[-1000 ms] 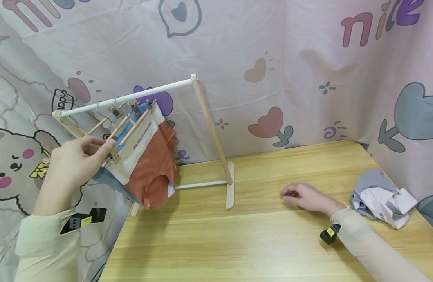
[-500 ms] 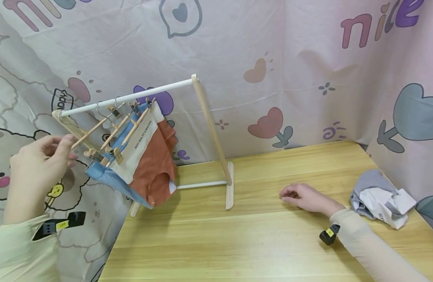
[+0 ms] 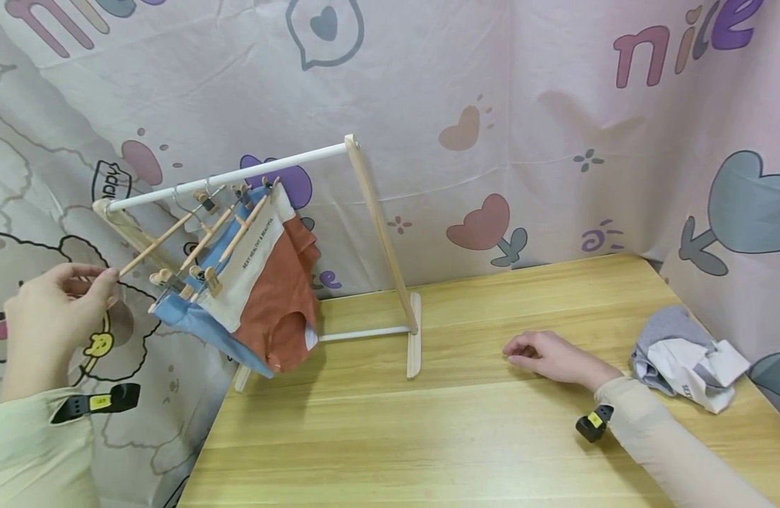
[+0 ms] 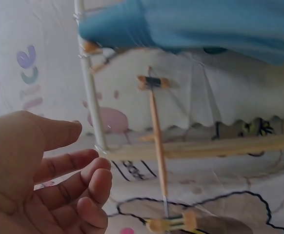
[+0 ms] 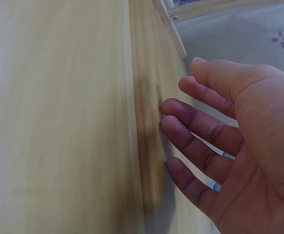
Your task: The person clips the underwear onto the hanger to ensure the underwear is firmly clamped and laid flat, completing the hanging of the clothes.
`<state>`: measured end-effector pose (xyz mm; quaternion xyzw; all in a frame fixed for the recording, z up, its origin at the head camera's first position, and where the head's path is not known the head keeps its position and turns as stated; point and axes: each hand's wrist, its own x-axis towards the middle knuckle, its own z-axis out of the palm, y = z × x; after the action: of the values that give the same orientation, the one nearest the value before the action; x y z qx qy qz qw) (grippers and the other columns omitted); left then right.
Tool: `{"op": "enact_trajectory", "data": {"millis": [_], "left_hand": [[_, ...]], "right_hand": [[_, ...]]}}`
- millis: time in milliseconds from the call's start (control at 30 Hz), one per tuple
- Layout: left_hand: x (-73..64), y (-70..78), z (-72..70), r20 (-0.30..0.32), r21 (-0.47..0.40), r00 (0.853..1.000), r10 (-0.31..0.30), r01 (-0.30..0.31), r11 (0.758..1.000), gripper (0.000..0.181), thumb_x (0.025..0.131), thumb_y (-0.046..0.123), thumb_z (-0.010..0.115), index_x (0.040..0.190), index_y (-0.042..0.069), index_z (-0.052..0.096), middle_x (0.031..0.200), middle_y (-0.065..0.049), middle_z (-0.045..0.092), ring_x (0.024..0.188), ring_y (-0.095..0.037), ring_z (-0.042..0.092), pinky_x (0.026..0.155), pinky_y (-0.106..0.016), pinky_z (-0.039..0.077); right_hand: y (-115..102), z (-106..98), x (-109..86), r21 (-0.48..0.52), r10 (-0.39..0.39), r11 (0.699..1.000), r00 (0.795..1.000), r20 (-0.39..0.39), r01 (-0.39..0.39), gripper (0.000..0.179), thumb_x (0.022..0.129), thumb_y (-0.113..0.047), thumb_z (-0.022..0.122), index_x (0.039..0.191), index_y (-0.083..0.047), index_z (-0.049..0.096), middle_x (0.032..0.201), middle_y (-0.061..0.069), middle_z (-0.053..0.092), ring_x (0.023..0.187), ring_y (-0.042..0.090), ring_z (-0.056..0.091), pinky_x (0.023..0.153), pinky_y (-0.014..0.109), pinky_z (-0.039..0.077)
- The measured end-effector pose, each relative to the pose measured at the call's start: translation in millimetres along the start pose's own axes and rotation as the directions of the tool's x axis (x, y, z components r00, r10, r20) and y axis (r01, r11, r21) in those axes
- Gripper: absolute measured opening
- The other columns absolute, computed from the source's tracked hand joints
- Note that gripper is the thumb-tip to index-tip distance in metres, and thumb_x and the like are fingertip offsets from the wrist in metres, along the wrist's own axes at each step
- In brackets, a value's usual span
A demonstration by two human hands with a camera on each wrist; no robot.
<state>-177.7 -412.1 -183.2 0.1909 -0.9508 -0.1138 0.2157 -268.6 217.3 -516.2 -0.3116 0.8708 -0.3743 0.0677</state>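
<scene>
In the head view my left hand [image 3: 58, 310] is beside the near end of a bare wooden clip hanger [image 3: 154, 245] on a small clothes rack [image 3: 250, 169]. The left wrist view shows its fingers loosely bent, holding nothing, with a gap to the hanger's clip [image 4: 171, 222]. A blue garment [image 3: 202, 331] hangs from the middle hanger. In front of it, a rust-and-white garment [image 3: 277, 296] with printed lettering is clipped to another hanger. My right hand [image 3: 545, 354] rests over the table, fingers loosely curled and holding nothing, also seen in the right wrist view.
A crumpled grey-and-white garment [image 3: 688, 360] lies on the wooden table [image 3: 466, 437] at the right, beside my right forearm. The rack's wooden foot [image 3: 415, 339] stands near the back edge. Printed curtains [image 3: 403, 85] enclose the table behind and at the sides.
My left hand has moved left, away from the garment clips to the end of the bare hanger. The hanging garments have shifted slightly. My right hand has stayed in place.
</scene>
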Motion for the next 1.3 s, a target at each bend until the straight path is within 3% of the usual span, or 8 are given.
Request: {"op": "enact_trajectory", "data": {"millis": [100,300,467,567,767,867,1133,1300], "left_hand": [[2.1,-6.5,4.5,0.015,0.014,0.999,-0.029,0.029,0.999,0.060,0.112,0.042,0.042,0.145,-0.006,0.054,0.125,-0.033,0.059,0.132,-0.060,0.036,0.076,-0.051,0.035],[9.5,-17.2,9.6,0.033,0.013,0.996,-0.087,0.087,0.996,0.060,0.112,0.039,0.040,0.151,-0.007,0.048,0.146,-0.039,0.049,0.146,-0.065,0.025,0.083,-0.063,0.036],[17.5,-26.2,14.6,0.025,0.021,0.996,-0.080,0.080,0.997,0.059,0.112,0.036,0.041,0.148,-0.010,0.048,0.147,-0.042,0.047,0.147,-0.065,0.025,0.099,-0.071,0.035],[21.8,-31.6,18.5,0.018,0.033,0.998,-0.057,0.056,0.998,0.057,0.112,0.033,0.041,0.146,-0.012,0.047,0.145,-0.045,0.046,0.146,-0.067,0.025,0.111,-0.076,0.026],[29.8,-38.7,25.5,0.011,0.074,1.000,-0.019,0.018,0.997,0.057,0.110,0.030,0.042,0.144,-0.016,0.044,0.132,-0.046,0.043,0.141,-0.070,0.024,0.112,-0.079,0.022],[32.9,-38.4,28.7,0.017,0.079,1.000,-0.016,0.015,0.997,0.057,0.110,0.029,0.042,0.146,-0.016,0.043,0.134,-0.045,0.044,0.141,-0.070,0.025,0.116,-0.079,0.019],[41.6,-33.5,38.9,0.064,0.068,0.993,-0.098,0.093,0.993,0.059,0.113,0.033,0.037,0.154,-0.009,0.041,0.150,-0.042,0.046,0.148,-0.070,0.020,0.114,-0.084,0.021],[44.9,-33.7,42.5,0.072,0.048,0.996,-0.045,0.041,0.998,0.056,0.113,0.036,0.039,0.148,-0.007,0.048,0.141,-0.041,0.050,0.139,-0.068,0.031,0.105,-0.088,0.023]], "right_hand": [[-0.6,-0.3,-0.1,0.006,-0.002,1.000,1.000,0.003,0.002,0.020,0.106,-0.022,0.069,0.118,-0.008,0.077,0.115,0.004,0.078,0.104,0.014,0.072,0.091,0.033,0.062],[-1.3,0.0,-0.4,0.005,-0.002,1.000,1.000,0.000,0.002,0.020,0.106,-0.023,0.069,0.118,-0.008,0.077,0.115,0.003,0.079,0.104,0.015,0.073,0.093,0.034,0.062],[-2.8,0.7,-0.3,-0.007,-0.009,1.000,1.000,-0.010,0.009,0.022,0.106,-0.025,0.070,0.118,-0.009,0.077,0.115,0.002,0.079,0.106,0.018,0.073,0.094,0.037,0.061],[-4.8,0.6,-0.3,-0.010,-0.019,1.000,1.000,-0.012,0.019,0.023,0.106,-0.026,0.069,0.119,-0.008,0.077,0.116,0.003,0.079,0.107,0.020,0.074,0.095,0.039,0.061],[-11.9,-0.6,-1.9,-0.021,-0.039,0.999,0.999,-0.018,0.039,0.022,0.106,-0.022,0.069,0.120,-0.007,0.076,0.118,0.006,0.079,0.107,0.020,0.073,0.095,0.038,0.062],[-14.9,-0.4,-2.8,-0.010,-0.044,0.999,0.999,-0.023,0.044,0.021,0.105,-0.020,0.069,0.120,-0.006,0.076,0.117,0.008,0.079,0.105,0.017,0.074,0.093,0.035,0.062],[-24.3,-2.5,-5.8,0.023,-0.053,0.998,0.999,-0.001,0.053,0.023,0.105,-0.020,0.069,0.122,-0.005,0.075,0.118,0.009,0.079,0.104,0.016,0.074,0.091,0.035,0.063],[-26.5,-2.0,-6.8,0.026,-0.061,0.998,0.998,-0.009,0.061,0.023,0.106,-0.019,0.068,0.121,-0.005,0.075,0.118,0.009,0.079,0.103,0.014,0.074,0.090,0.036,0.063]]}}
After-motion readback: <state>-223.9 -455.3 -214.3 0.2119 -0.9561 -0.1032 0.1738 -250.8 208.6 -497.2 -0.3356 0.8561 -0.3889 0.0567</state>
